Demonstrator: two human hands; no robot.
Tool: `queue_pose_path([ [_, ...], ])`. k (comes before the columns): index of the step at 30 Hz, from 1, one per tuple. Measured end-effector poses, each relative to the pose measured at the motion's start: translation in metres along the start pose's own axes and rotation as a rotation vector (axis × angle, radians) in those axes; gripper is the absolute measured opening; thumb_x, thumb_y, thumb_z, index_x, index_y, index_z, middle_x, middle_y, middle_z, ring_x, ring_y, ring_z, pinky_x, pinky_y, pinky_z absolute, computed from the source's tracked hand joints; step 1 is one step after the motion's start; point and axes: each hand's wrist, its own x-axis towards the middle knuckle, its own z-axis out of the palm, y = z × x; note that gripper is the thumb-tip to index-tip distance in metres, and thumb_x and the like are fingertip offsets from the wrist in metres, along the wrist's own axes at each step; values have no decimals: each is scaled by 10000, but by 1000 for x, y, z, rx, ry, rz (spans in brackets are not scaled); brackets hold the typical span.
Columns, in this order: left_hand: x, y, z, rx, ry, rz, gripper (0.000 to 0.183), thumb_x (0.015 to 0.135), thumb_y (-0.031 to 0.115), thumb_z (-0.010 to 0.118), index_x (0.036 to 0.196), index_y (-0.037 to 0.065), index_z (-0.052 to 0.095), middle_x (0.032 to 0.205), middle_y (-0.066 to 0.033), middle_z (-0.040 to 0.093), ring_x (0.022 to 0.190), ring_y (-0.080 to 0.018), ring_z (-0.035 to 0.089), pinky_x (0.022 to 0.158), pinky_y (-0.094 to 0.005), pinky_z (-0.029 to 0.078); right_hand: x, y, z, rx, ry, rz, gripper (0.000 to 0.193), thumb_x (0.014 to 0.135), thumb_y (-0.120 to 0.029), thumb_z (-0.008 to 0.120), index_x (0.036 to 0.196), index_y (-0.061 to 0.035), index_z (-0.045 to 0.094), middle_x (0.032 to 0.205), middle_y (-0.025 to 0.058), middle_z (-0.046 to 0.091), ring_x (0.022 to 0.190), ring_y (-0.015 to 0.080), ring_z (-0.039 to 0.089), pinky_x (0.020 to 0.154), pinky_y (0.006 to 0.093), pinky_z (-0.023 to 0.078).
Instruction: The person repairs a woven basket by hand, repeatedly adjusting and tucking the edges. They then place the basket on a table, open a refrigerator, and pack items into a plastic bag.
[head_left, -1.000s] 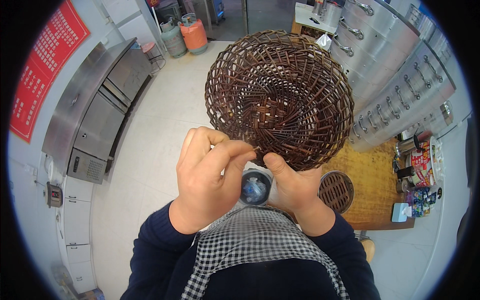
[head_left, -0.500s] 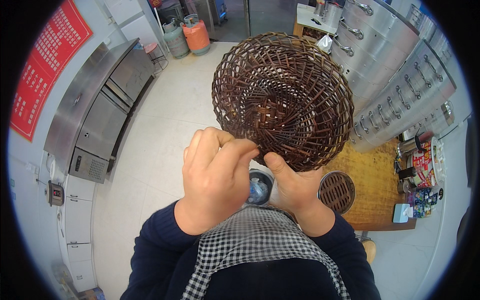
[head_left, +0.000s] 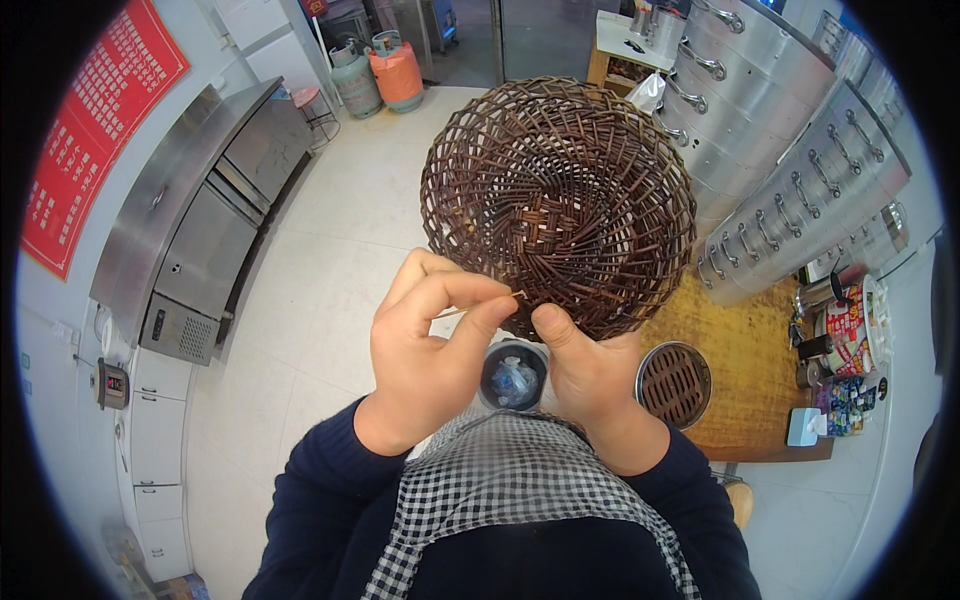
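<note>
Pinching a thin pale stick [head_left: 452,313] between thumb and curled forefinger of the bare left hand [head_left: 428,345], close beside the near rim of a round dark-brown wicker basket [head_left: 560,215]; gripping that rim in the bare right hand [head_left: 596,385], fingers hidden.

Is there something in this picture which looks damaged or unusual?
Possibly one thing: the left hand pinches a thin pale strand close to the brown wicker basket, held by the right hand. It looks paler than the basket; whether it broke off is unclear.
</note>
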Motion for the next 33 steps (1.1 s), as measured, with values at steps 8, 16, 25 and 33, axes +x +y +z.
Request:
queue_pose_path([
  [8,-2,10,-6,150,-10,208,178,721,-93,746,862,-1,687,810,-92,592,690,-189,583,603,-266,476,-4,0,7,-26,1,-51,260,891,12,668,1149,19,640,1105,66,683,974,151,640,872,299,520],
  [16,-13,-8,-23,296,18,301,228,668,-33,660,886,31,650,799,-134,595,733,-310,562,642,-398,466,-17,18,5,-97,71,184,277,920,-16,647,1182,58,596,1110,99,654,940,175,640,790,294,544],
  [25,-34,-55,-51,-340,80,-466,102,786,79,709,819,36,623,921,-106,551,818,-231,577,695,-344,472,4,98,33,-294,-88,-69,334,950,-65,605,1236,97,551,1224,155,606,1045,214,603,891,336,511],
  [33,-81,-71,-87,390,261,-72,287,880,363,628,862,89,712,894,-112,667,856,-279,636,671,-417,497,14,150,64,213,-929,-46,416,936,-62,574,1307,93,469,1219,194,580,1002,245,606,836,348,527],
])
